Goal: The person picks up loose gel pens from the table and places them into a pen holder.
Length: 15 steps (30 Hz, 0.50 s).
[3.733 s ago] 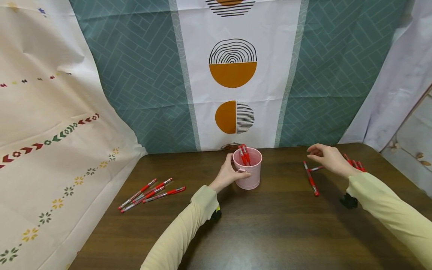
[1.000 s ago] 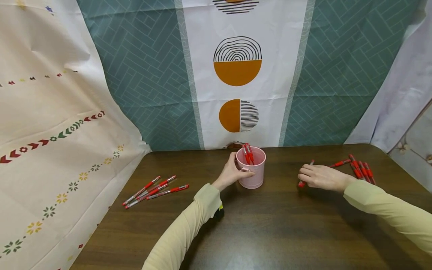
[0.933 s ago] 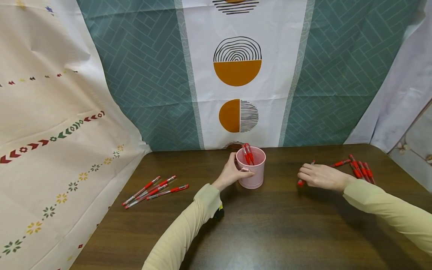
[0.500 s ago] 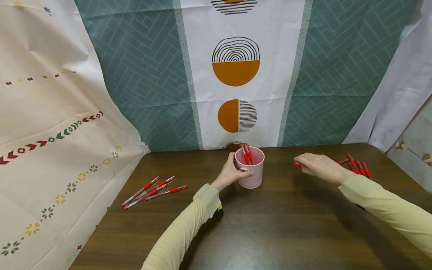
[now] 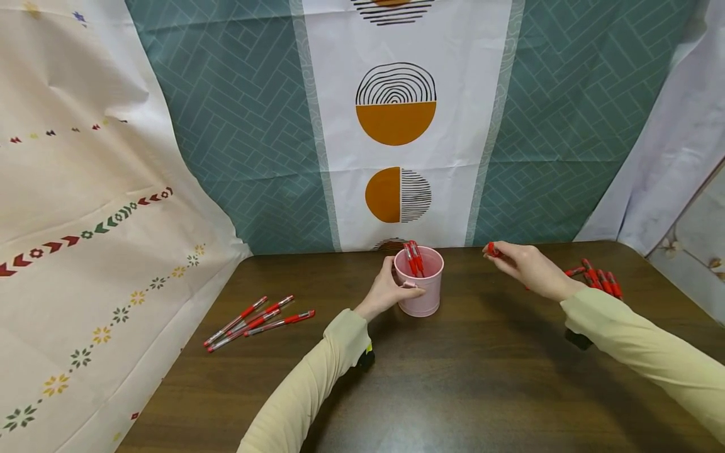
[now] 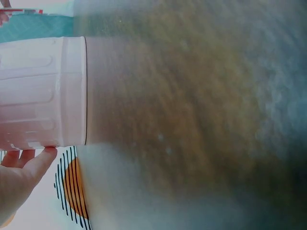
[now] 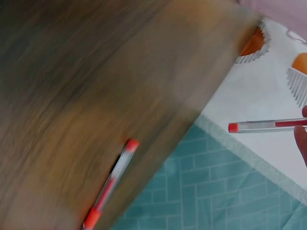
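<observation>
My left hand (image 5: 381,294) holds the side of a small pink bucket (image 5: 427,299), thumb to the front. The left wrist view has the bucket (image 6: 38,96) lying sideways in the picture, the hand (image 6: 21,179) against its wall. Inside the bucket, red pens (image 5: 414,259) lean against the rim. Above the table, to the bucket's right, my right hand (image 5: 532,267) pinches a red pen (image 5: 493,250). The right wrist view shows this pen's clear barrel and red end (image 7: 259,126) jutting from the fingertips. Another pen (image 7: 108,187) lies on the table below.
Several red pens (image 5: 257,324) lie in a loose group on the left of the brown table (image 5: 453,390). More red pens (image 5: 606,283) lie at the right, partly behind the right wrist. A patterned cloth (image 5: 393,207) hangs at the table's back edge.
My right hand has taken a red pen from the table on the right, lifted it and tilted it upward. My left hand and the bucket have stayed in place.
</observation>
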{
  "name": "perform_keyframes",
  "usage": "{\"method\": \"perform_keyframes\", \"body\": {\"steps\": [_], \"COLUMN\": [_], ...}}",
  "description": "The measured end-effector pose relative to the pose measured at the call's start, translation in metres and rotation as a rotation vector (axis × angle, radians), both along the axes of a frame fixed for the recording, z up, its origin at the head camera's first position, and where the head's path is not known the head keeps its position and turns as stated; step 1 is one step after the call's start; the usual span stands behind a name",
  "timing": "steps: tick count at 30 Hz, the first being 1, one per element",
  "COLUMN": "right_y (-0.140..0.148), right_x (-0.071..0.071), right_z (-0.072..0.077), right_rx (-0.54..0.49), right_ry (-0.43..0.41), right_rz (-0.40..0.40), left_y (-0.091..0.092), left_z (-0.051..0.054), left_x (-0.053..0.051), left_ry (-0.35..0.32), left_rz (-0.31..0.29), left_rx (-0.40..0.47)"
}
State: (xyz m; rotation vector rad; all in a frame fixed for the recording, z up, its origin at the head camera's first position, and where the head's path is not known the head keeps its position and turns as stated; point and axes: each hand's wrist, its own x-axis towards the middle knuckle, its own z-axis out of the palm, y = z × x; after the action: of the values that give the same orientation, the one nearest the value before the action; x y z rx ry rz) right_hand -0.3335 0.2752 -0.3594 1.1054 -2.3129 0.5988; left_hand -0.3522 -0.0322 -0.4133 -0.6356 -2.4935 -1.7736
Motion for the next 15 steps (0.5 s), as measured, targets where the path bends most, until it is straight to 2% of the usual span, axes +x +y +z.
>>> {"method": "perform_keyframes", "body": {"steps": [6, 8, 11, 15], "right_y": [-0.007, -0.008, -0.011, -0.016], "right_x": [0.003, 0.002, 0.001, 0.0], "right_z": [0.004, 0.005, 0.006, 0.007], "right_rx": [-0.101, -0.132, -0.164, -0.218], "right_ry": [-0.089, -0.108, -0.121, -0.158], "right_rz": [-0.021, -0.019, -0.023, -0.03], "left_y": [-0.001, -0.001, -0.001, -0.001], "left_z": [0.016, 0.022, 0.026, 0.027], "left_x": [0.014, 0.019, 0.023, 0.024], "left_ry": [-0.016, -0.009, -0.008, -0.019], "left_rz": [-0.063, -0.073, -0.069, -0.064], "left_rx": [0.08, 0.078, 0.06, 0.056]}}
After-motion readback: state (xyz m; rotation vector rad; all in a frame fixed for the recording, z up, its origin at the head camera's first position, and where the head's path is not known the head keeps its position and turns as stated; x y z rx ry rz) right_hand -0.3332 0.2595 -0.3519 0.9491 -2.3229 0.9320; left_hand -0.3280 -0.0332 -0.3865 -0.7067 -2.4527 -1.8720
